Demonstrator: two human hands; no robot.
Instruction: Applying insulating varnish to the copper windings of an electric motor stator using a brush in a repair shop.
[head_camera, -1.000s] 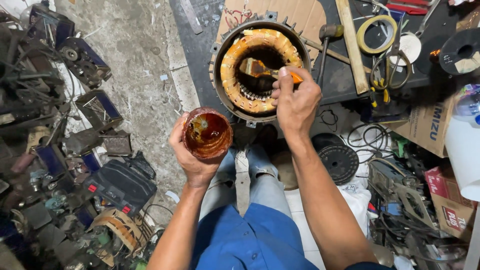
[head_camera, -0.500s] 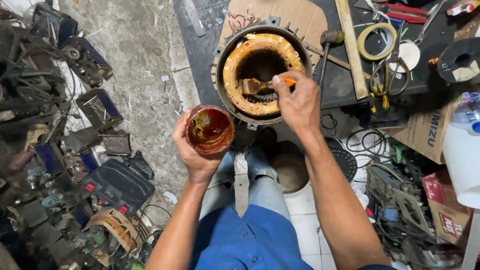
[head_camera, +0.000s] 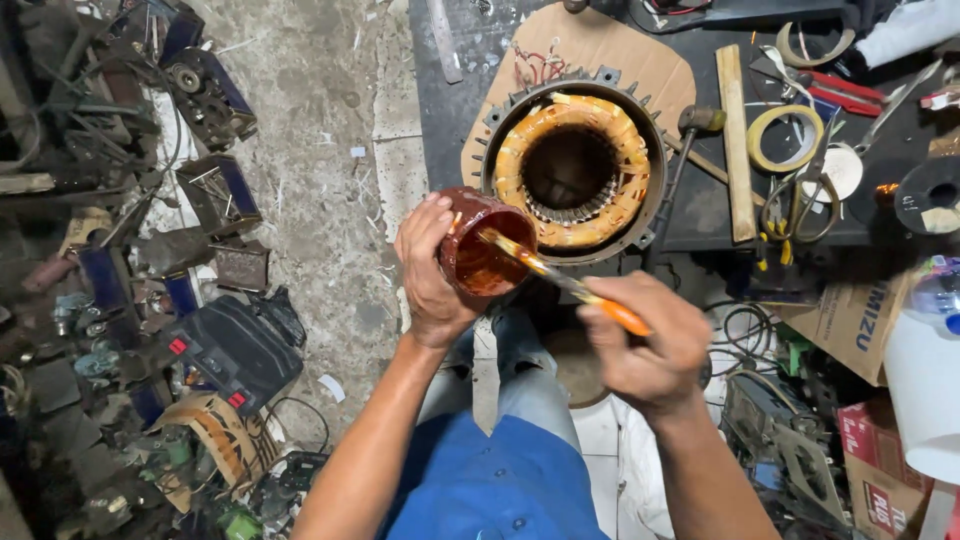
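Observation:
My left hand (head_camera: 432, 275) grips a dark red cup (head_camera: 480, 255) of reddish-brown liquid, tilted toward me. My right hand (head_camera: 650, 345) holds a paintbrush with an orange handle (head_camera: 585, 292); its bristles are dipped inside the cup. Just beyond the cup lies a round motor stator (head_camera: 575, 170) with orange-yellow windings around an open bore, resting on a piece of cardboard (head_camera: 560, 45) on a dark bench.
A hammer (head_camera: 690, 135), a wooden strip (head_camera: 735, 140), tape rolls (head_camera: 785, 135) and pliers lie right of the stator. Scrap motor parts and dark casings (head_camera: 225, 345) litter the concrete floor at left. Cardboard boxes (head_camera: 860, 310) and cables crowd the right.
My right hand pulled the brush back from the stator windings and dipped it into the cup. My left hand raised and tilted the cup closer to the stator.

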